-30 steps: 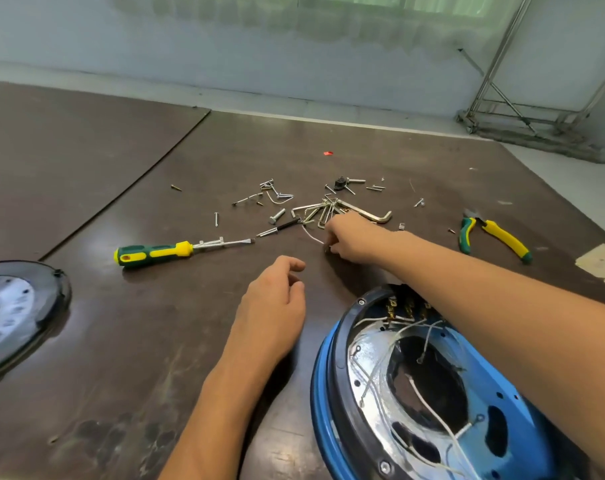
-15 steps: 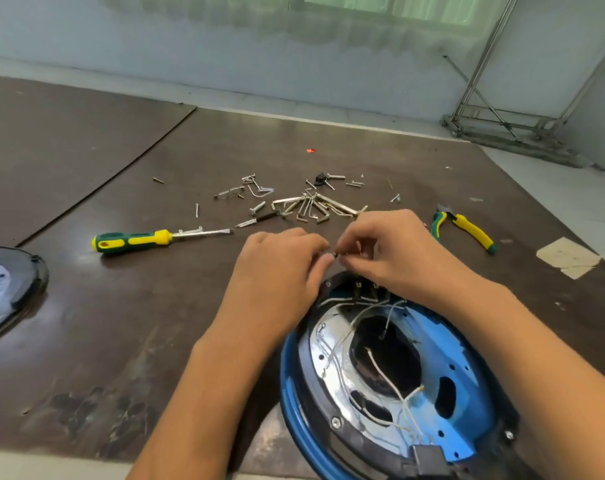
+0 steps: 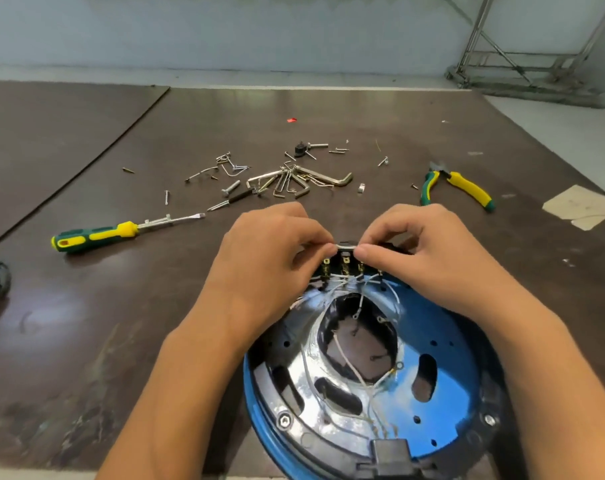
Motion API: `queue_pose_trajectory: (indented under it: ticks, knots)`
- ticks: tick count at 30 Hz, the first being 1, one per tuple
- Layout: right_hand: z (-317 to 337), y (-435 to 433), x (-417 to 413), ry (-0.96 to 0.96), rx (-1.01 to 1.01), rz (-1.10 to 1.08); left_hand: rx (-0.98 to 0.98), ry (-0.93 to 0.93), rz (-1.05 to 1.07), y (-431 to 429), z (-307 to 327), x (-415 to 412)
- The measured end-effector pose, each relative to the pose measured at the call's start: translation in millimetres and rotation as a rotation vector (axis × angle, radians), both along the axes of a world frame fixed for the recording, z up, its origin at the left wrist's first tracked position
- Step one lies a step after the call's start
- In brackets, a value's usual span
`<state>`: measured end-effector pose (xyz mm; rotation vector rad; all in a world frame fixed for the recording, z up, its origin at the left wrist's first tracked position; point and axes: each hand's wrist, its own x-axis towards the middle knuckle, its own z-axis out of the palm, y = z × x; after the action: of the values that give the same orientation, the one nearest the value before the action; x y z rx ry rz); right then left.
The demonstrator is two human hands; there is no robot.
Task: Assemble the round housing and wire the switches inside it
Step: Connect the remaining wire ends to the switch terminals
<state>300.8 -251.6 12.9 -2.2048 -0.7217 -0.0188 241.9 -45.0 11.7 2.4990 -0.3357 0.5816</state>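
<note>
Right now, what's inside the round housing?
White wires cross a chrome plate with a central opening; brass switch terminals line the far rim. Left hand and right hand pinch a thin pale piece there, covering the switch bodies.

We've got a green-and-yellow flat-blade screwdriver [image 3: 128, 229] lying left on the dark brown table [image 3: 86, 323], and green-and-yellow pliers [image 3: 467, 188] on the right. Between them we see bent silver hex keys [image 3: 294, 183] and loose screws [image 3: 167, 197]. A beige paper scrap [image 3: 580, 206] is at far right.
</note>
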Motion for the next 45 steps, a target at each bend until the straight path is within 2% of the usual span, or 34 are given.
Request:
queue_pose_trajectory:
  ticks: [6,14,26,45]
  knots:
    - [-2.2,-1.0,-1.7,0.026,-0.045,0.05,-0.074,-0.031,-0.009,-1.9,-3.6,-3.4]
    - [-5.2,4.5,-8.1,0.006,-0.136,0.026,-0.132,0.055,0.095,-5.7,-14.5,-10.9]
    - [-9.2,6.5,-9.2,-0.052,-0.255,0.017,-0.092,0.176,0.094,-5.8,-14.3,-10.3]
    - [-5.6,8.5,-7.3,-0.02,-0.266,0.016,-0.08,0.148,0.078,-6.4,-14.6,-9.4]
